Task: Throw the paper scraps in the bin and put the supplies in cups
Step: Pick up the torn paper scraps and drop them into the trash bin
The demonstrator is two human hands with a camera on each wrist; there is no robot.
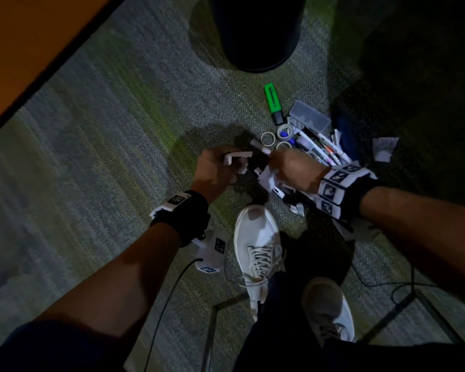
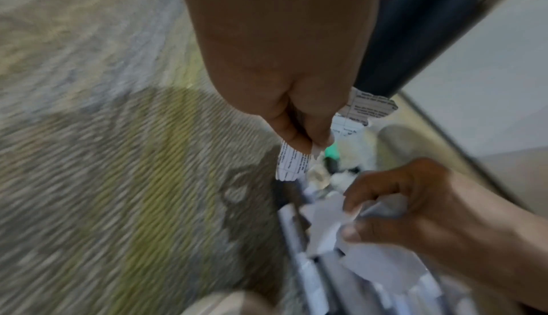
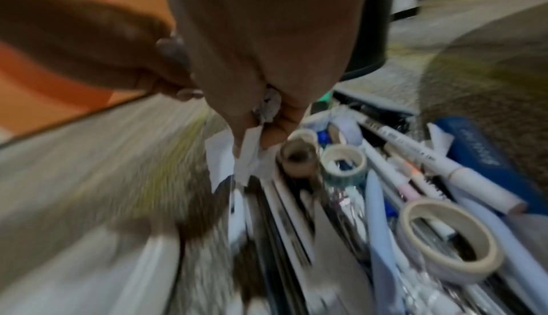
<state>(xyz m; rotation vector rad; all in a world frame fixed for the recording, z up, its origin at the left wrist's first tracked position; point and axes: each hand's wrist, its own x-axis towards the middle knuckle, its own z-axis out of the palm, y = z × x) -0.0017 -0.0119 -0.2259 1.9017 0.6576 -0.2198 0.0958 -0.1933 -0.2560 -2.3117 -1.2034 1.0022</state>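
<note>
Bare forearms reach in from 7 and 4 o'clock. The left wrist wears a black strap [image 1: 181,210] with a white marker tile, and below it hangs a white camera block [image 1: 212,249] bearing black square codes, with a thin black cable [image 1: 169,288] trailing off. The right wrist wears a band of white tiles [image 1: 338,183] printed with black patterns. Dark trousers [image 1: 279,318] and white lace-up sneakers [image 1: 255,248] show at 6 o'clock.

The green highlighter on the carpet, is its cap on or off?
On. The green highlighter lies flat on the carpet near the bin, with its black cap fitted on the end toward the tape rolls.
</note>
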